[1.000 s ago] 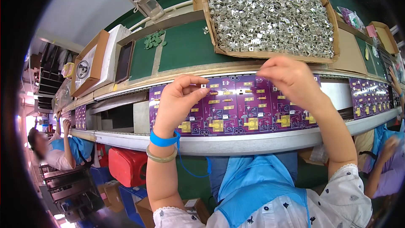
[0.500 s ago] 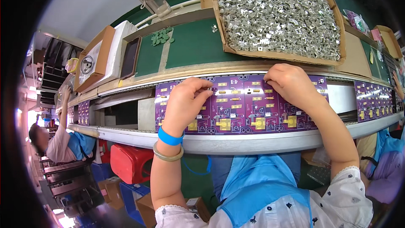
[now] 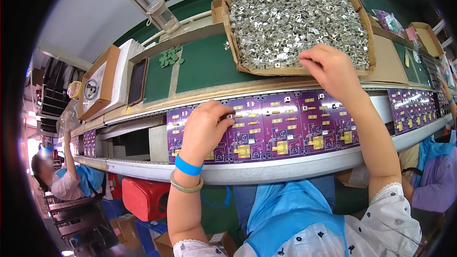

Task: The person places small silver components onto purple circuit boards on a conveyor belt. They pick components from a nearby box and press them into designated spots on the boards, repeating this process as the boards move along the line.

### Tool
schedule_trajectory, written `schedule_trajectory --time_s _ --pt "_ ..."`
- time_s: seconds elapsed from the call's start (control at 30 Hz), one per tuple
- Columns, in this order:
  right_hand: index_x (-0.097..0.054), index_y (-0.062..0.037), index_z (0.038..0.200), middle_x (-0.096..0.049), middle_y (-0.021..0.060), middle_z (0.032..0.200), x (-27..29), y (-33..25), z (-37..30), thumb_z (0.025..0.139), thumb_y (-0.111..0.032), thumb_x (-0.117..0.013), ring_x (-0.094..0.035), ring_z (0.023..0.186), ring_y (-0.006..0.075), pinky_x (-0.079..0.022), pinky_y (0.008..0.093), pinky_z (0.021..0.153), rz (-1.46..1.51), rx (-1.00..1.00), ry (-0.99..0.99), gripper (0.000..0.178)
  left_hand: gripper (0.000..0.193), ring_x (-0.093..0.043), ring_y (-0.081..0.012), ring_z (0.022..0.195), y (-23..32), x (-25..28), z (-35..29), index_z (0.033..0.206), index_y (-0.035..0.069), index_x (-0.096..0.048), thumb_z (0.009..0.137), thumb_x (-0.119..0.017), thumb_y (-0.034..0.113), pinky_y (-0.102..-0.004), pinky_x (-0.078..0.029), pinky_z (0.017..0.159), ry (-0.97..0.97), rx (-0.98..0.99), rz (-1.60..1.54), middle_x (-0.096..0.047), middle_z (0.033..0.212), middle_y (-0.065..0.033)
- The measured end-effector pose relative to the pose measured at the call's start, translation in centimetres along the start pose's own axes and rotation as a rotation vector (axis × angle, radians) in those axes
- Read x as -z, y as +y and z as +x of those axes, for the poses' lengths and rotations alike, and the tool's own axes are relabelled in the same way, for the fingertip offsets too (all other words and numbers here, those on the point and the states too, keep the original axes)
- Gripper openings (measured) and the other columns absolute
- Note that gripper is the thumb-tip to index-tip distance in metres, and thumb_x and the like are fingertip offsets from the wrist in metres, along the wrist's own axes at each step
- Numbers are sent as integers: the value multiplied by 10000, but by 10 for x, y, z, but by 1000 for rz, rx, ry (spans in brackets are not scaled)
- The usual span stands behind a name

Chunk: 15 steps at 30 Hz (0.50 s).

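My left hand (image 3: 205, 127) is over the left part of a purple circuit board panel (image 3: 257, 158). Its thumb and forefinger pinch a small silver metal clip (image 3: 231, 116) close to the board's surface. My right hand (image 3: 332, 70) is raised above the near edge of a cardboard box (image 3: 304, 72), fingers drawn together; whatever they may hold is hidden. Small silver metal clips (image 3: 290, 24) fill that box in a heap. Yellow pads and small brown-gold components cover the panel, and a few silver pieces (image 3: 287, 99) stand along its far half.
A metal-edged conveyor rail (image 3: 238, 173) carries the panel, with another purple panel (image 3: 412, 109) to the right. Green pieces (image 3: 170, 57) lie on the green bench mat (image 3: 204, 62). A box with a tape roll (image 3: 90, 89) stands left. Other people sit at both sides.
My right hand has lifted from the panel and moved away to the box of clips. A silver piece now shows where its fingertips were. My left hand stays over the panel.
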State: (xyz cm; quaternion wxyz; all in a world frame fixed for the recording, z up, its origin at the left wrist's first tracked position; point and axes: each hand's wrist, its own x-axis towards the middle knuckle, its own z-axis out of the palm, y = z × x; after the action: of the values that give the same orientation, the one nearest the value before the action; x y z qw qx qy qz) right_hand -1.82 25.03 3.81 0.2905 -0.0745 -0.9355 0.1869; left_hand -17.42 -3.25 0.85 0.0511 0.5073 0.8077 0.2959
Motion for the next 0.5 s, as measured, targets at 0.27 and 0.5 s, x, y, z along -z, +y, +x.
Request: schedule_trajectory --time_s 0.27,0.5 --pt "-746 -83 889 -685 98 899 -22 16 31 865 -179 -690 -667 924 302 -548 435 811 -255 25 -228 114 85 -647 -299 796 47 -8 76 912 47 -718 844 -726 98 -386 -511 705 225 -173 7 -666 876 -122" --pt "-720 -50 957 -708 139 954 -18 11 27 873 -163 -685 -678 917 331 -535 448 810 -58 -135 -188 145 165 -672 -345 888 47 -48 164 932 70 -748 856 -709 211 -449 -541 787 218 -111 219 -696 929 -138"
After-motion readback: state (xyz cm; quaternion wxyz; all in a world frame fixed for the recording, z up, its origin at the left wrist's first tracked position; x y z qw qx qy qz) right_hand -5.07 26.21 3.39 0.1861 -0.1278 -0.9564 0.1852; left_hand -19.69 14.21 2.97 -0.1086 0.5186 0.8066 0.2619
